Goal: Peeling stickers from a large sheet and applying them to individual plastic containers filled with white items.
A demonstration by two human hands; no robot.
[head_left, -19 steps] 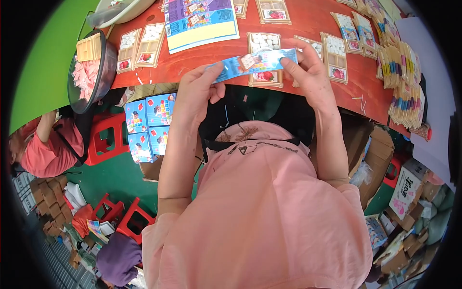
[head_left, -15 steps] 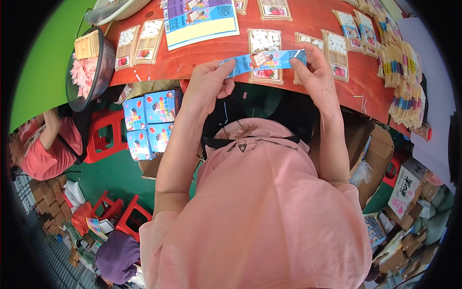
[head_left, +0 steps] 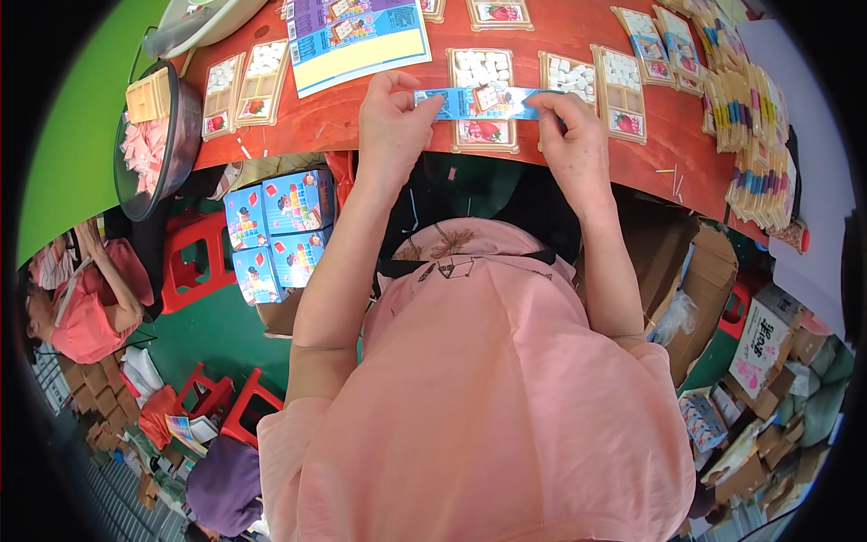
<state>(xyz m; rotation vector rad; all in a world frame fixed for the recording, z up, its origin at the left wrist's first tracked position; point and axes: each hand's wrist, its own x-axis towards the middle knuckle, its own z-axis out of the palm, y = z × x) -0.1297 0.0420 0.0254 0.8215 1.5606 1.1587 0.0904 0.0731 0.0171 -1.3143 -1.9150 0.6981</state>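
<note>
A glossy blue printed paper strip is stretched crosswise over a small beige compartment tray, covering its middle. White pieces show in the tray's far part, and a strawberry picture in its near part. My left hand is closed on the strip's left end. At the right end, my right hand pinches the strip between thumb and fingers. Just right of it lie two more filled trays, one partly behind my fingers and another tray in full view.
Printed sheets lie at the far left of the red table. Beside them are two trays and a dark basin of pink packets. Banded trays pile up at right. Blue boxes stand below the table edge. Another person sits at left.
The strip has come down onto the tray and now lies level and straight across it. My right hand has moved left and slightly down, and my left hand has turned flatter.
</note>
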